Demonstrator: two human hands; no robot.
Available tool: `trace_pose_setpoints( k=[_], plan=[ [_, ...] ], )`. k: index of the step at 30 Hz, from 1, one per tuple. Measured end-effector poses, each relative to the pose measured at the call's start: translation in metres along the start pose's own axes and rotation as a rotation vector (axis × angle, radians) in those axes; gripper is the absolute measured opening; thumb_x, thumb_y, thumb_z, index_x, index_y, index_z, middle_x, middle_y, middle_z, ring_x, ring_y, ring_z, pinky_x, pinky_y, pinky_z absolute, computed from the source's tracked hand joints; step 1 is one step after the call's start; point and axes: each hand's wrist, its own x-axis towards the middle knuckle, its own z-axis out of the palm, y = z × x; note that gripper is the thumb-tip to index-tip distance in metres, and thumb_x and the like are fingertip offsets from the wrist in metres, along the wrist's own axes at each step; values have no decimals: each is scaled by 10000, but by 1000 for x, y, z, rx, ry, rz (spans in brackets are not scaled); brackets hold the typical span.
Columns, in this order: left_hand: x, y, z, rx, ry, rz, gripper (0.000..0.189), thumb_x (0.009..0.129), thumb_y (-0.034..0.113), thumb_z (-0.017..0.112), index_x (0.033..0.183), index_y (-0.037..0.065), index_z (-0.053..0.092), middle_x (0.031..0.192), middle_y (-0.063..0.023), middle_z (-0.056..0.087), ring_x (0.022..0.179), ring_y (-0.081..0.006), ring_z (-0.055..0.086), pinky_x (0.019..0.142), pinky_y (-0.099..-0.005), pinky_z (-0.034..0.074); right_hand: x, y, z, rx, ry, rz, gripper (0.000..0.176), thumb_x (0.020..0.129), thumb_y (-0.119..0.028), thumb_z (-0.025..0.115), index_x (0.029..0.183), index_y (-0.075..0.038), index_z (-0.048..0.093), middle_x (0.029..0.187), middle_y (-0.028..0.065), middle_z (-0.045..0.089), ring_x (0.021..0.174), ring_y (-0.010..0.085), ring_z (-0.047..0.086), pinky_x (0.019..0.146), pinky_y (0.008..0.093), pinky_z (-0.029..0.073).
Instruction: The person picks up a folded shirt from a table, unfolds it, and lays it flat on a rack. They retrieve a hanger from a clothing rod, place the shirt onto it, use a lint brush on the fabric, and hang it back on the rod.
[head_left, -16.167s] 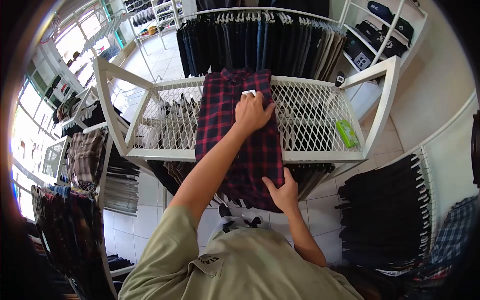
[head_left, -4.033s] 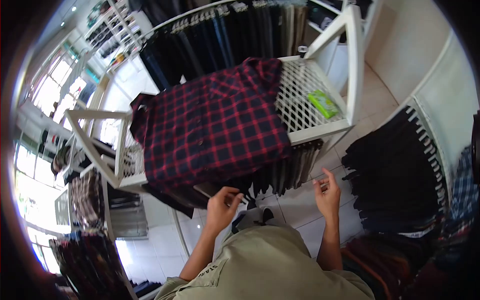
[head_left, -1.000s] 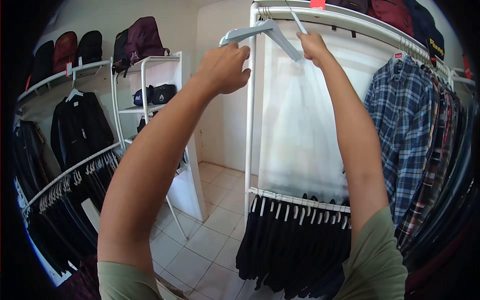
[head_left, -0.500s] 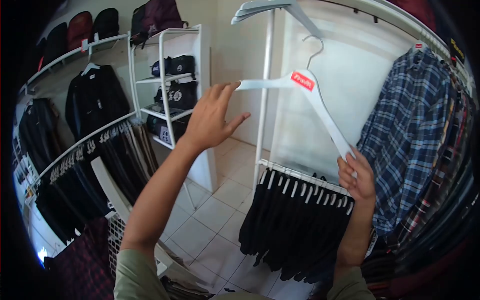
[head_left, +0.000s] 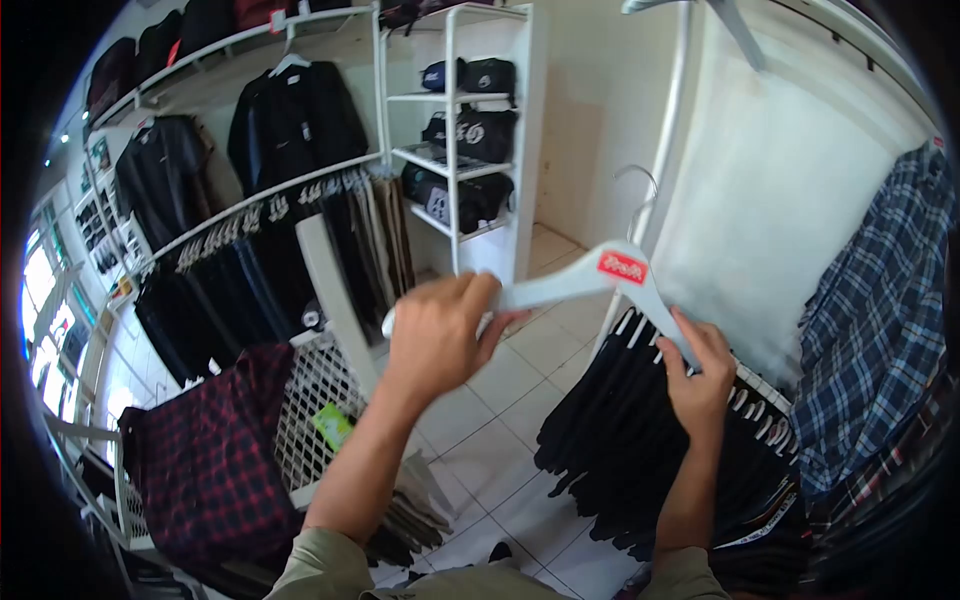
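I have the pale hanger [head_left: 565,285] between my two hands, its shoulders sloping down toward each of them. My left hand [head_left: 437,335] is curled over its left arm, the thumb pointing right beneath it, and the rounded end pokes out just past the left side of that hand. My right hand [head_left: 703,375] pinches the other arm low down between thumb and fingers; the tip there is hidden by my hand. The red label [head_left: 622,267] sits at the hanger's neck, above and to the left of my right hand, and the metal hook [head_left: 645,195] rises from there, higher than both hands. Below and to the left of my left hand, the dark red checked shirt [head_left: 215,455] lies spread on the white mesh table [head_left: 318,375], and the green packet [head_left: 332,426] lies on the mesh between that shirt and my left forearm. Black garments [head_left: 620,445] hang in a row below and behind my right hand, and a blue plaid shirt [head_left: 870,330] hangs to the right of it. Farther off, above my left hand, black bags [head_left: 480,135] sit on a white shelf unit [head_left: 522,150]. More pale hangers [head_left: 737,32] hang well above my right hand.
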Motion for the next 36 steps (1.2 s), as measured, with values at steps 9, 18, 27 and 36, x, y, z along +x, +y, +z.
trace_pose_setpoints(
  k=[9, 18, 27, 36],
  plan=[
    [-250, 8, -165, -160, -134, -509, 291, 809, 229, 866, 977, 51, 709, 807, -114, 711, 674, -295, 703, 610, -355, 542, -97, -188, 79, 320, -88, -284, 550, 672, -52, 886, 1206, -83, 759, 921, 64, 721, 789, 239, 667, 684, 372, 502],
    [-467, 11, -350, 78, -139, -961, 376, 786, 349, 884, 972, 62, 728, 822, -86, 721, 708, -272, 706, 614, -355, 544, -241, -351, 139, 579, -367, -168, 503, 739, -7, 865, 1227, -25, 743, 960, 137, 709, 825, 291, 681, 726, 381, 544],
    [-559, -19, -391, 378, 30, -908, 238, 838, 182, 814, 1029, 63, 736, 858, -74, 702, 809, -228, 698, 672, -323, 549, -279, -405, 141, 555, -480, -209, 499, 739, -13, 870, 1223, -47, 749, 957, 103, 709, 843, 269, 690, 758, 376, 542],
    [-609, -73, -339, 476, -269, -586, 847, 756, 411, 861, 1515, 300, 502, 1620, -152, 370, 1520, -352, 317, 1233, -575, 204, -296, -427, 155, 435, -460, -321, 528, 705, -63, 891, 1215, -139, 775, 906, 40, 683, 782, 241, 641, 715, 382, 500]
  ],
)
